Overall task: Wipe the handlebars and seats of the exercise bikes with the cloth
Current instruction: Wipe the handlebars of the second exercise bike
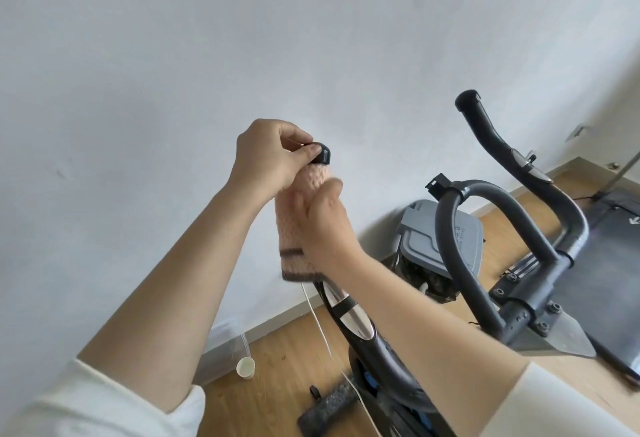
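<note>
Fingers (pixel 294 133) of left hand (pixel 266 159) pinching handlebar (pixel 322 155), right hand (pixel 327 225) gripping cloth (pixel 289 228)

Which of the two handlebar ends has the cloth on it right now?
The left handlebar end, wrapped in the pink cloth; the right handlebar end stands bare.

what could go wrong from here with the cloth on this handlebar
1. The left hand pinches the end cap above the cloth; twisting hard might work the cap loose.
2. The white cord hangs just below the cloth, so the right hand, gripping the cloth round the handlebar, could snag it when sliding down.
</note>
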